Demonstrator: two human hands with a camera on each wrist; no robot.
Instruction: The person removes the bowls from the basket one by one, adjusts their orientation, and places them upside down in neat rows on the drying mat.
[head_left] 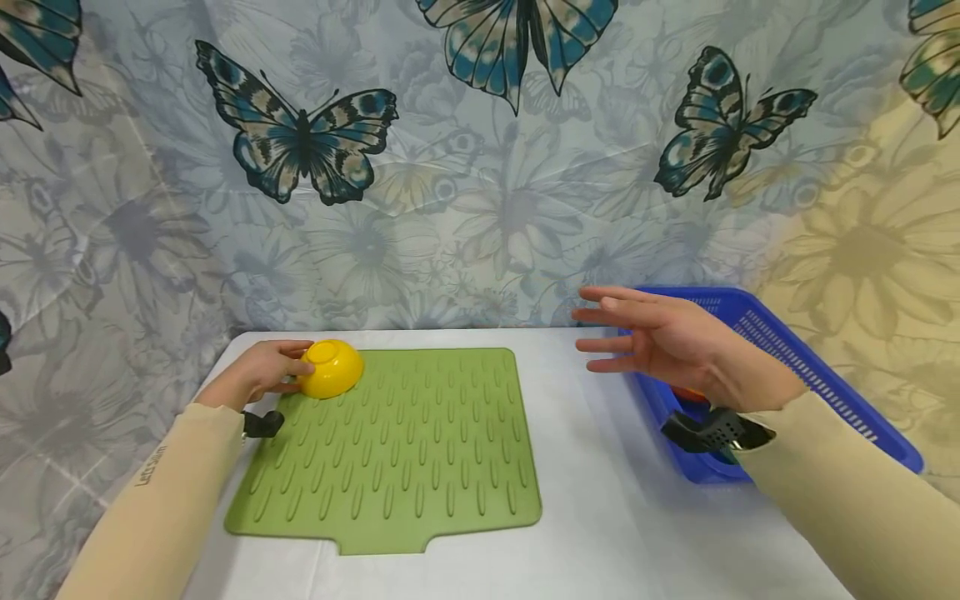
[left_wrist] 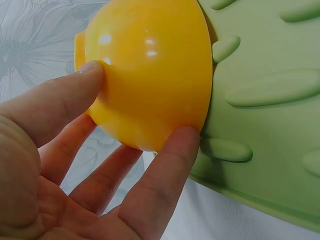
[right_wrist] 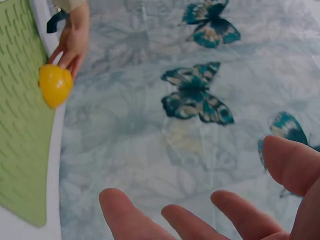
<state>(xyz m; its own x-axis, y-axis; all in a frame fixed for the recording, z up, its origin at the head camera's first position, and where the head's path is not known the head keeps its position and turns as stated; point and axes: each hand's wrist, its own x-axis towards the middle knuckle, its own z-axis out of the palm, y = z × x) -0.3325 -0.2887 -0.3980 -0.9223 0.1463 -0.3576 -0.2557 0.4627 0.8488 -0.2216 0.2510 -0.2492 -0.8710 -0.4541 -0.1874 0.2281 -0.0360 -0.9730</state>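
A small yellow bowl [head_left: 333,369] sits upside down on the far left corner of a green ridged mat [head_left: 420,450]. My left hand [head_left: 266,367] holds the bowl from its left side. In the left wrist view the thumb presses near the foot of the bowl [left_wrist: 150,70], and the fingertips touch its side and rim. My right hand [head_left: 667,342] hovers over the left part of a blue basket [head_left: 817,367], its fingers spread and straight, holding nothing. Something orange-red [head_left: 688,394] shows inside the basket, mostly hidden by that hand and wrist.
A white-covered table [head_left: 592,500] carries the mat and the basket, which stands to the right. Behind the table hangs a cloth with butterflies [head_left: 517,208]. Black bands [head_left: 262,424] circle both wrists.
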